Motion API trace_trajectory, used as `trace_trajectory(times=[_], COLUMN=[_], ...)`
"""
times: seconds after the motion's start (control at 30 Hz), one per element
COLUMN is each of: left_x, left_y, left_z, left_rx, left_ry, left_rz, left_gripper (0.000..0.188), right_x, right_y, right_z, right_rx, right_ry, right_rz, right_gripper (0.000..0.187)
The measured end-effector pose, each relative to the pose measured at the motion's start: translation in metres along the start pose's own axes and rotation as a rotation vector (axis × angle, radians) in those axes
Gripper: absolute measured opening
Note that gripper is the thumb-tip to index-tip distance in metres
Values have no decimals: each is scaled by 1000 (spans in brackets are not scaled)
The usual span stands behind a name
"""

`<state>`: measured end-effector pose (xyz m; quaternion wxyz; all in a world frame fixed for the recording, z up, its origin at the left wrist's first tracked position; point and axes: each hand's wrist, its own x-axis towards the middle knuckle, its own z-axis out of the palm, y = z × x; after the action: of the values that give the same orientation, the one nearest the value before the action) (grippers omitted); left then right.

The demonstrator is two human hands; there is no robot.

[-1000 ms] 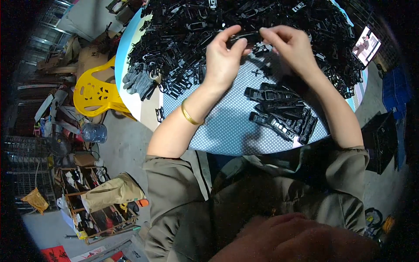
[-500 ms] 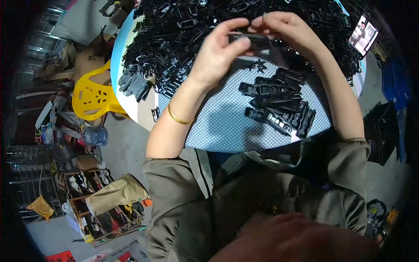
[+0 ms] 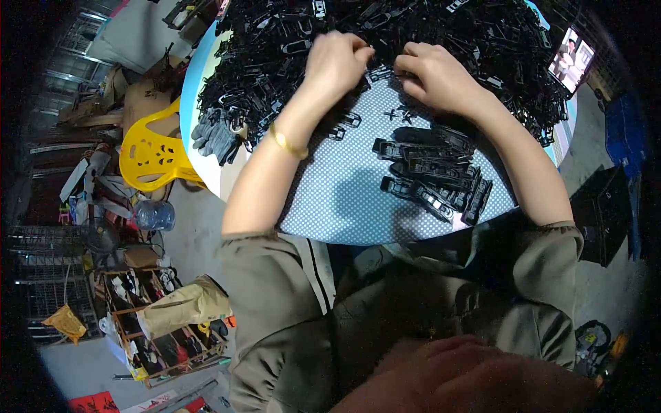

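Observation:
Black plastic clip-like parts (image 3: 275, 76) lie in a wide, tangled heap over the far half of the table. At the heap's near edge my left hand (image 3: 337, 63) has its thumb and forefinger pinched together; whatever is between them is hidden. A short gap to its right, my right hand (image 3: 437, 74) hovers over the same edge, fingers curled and thumb apart, with no held part visible. Nearer me, several long black clips (image 3: 434, 168) are laid close together on the dotted table cover (image 3: 323, 199). A few small black star-shaped pieces (image 3: 399, 113) sit just beyond them.
Grey gloves (image 3: 217, 134) and a roll of tape rest at the table's left edge. A lit screen (image 3: 571, 60) stands at the right rim. Left of the table are a yellow plastic chair (image 3: 151, 148), a large water bottle (image 3: 155, 215) and a loaded rack (image 3: 165, 323).
My hands have parted and come down to the heap's near edge. The thin dark piece that was between them is no longer seen there. Small black parts now show beside my left forearm.

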<state>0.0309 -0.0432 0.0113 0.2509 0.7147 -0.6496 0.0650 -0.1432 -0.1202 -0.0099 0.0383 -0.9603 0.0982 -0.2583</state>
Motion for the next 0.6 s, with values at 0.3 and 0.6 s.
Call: trace_trajectory(times=[0.3, 0.6], left_x=[58, 81], left_y=[-28, -36], left_z=[28, 38], left_rx=[328, 241], left_ry=[72, -29], left_rz=[-130, -6], left_gripper=[34, 66], right_x=[1, 6], right_y=[11, 16], right_z=[1, -5], right_rx=[159, 134], right_ry=[282, 387], right_rz=[54, 165], right_gripper=[18, 17])
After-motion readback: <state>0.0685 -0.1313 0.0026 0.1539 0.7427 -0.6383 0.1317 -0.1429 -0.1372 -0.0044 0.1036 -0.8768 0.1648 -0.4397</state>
